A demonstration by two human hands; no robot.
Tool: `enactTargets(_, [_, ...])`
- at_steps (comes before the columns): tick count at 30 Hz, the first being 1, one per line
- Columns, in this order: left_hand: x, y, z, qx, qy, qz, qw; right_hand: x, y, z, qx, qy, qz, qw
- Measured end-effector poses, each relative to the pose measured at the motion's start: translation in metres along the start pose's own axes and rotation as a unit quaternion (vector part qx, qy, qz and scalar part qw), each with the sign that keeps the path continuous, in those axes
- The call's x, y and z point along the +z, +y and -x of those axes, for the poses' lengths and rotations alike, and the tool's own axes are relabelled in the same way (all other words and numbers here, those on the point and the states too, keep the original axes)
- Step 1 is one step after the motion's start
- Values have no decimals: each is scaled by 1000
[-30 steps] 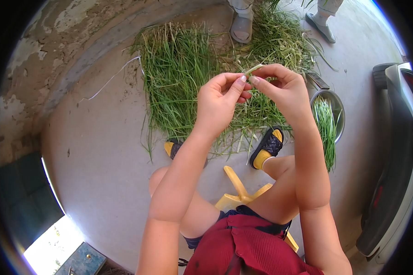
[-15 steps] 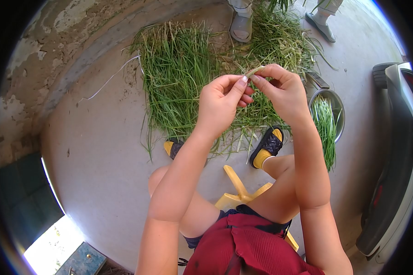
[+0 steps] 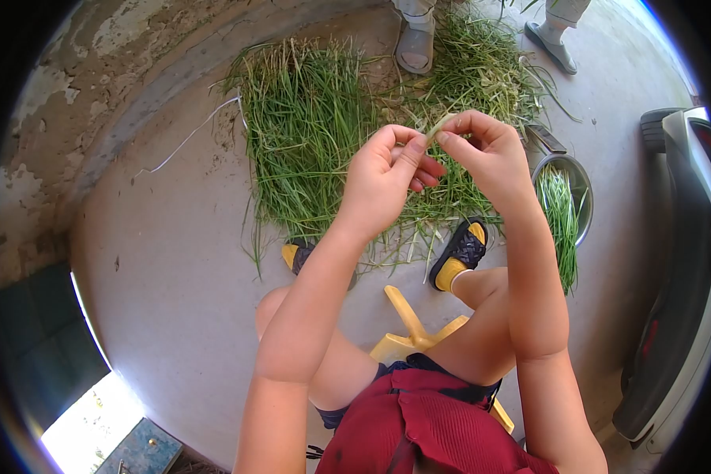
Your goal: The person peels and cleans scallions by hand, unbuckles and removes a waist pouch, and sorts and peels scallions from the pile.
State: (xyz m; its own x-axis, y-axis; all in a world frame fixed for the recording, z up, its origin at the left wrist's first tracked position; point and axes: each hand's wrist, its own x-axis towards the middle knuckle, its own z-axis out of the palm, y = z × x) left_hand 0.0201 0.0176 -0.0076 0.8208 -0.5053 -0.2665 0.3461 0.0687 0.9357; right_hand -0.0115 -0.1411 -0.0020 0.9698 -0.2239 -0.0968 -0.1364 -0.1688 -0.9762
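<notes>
My left hand (image 3: pixel 378 178) and my right hand (image 3: pixel 488 162) meet in front of me over the cut greens. Between their fingertips is a short pale green stalk (image 3: pixel 441 125), pinched by thumb and finger on each side. The lower fingers of my left hand curl loosely beneath it. Under and beyond the hands, a thick layer of long, grass-like greens (image 3: pixel 302 142) covers the floor. A looser, paler heap of the greens (image 3: pixel 478 67) lies farther back.
A metal bowl (image 3: pixel 588 193) at the right holds a bundle of white-ended greens (image 3: pixel 557 217). Near it lies a dark flat object (image 3: pixel 548 139). Another person's slippered foot (image 3: pixel 415 49) stands behind the greens. A vehicle (image 3: pixel 679 261) is at the far right, and a yellow stool (image 3: pixel 407 336) is beneath me.
My left thumb and fingers have shifted slightly right along the stalk, which now tilts more steeply. My right hand has barely moved.
</notes>
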Motion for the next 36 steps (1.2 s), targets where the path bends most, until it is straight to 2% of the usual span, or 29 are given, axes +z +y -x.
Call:
enactTargets(7, [-5,1,-1,-11,-16,56,998,1,-16,2,32,-12,-142,989])
enactTargets(10, [-4,0,-1,-11,-18,63,998,6,-5,2,-13,-3,-94,996])
enactTargets(13, [-3,0,0,-14,-21,68,997,7,-5,4,-5,-35,-35,999])
enactTargets(17, [-3,7,1,-47,-23,125,991,6,-4,3,-9,-7,-38,999])
enactTargets(20, [-3,9,2,-66,-38,116,990,6,-3,3,0,7,-41,999])
enactTargets(25, [-5,3,0,-56,-35,127,990,8,-3,1,-16,10,-53,998])
enactTargets(36, [-3,1,0,-10,19,79,997,11,-8,7,-84,21,117,989])
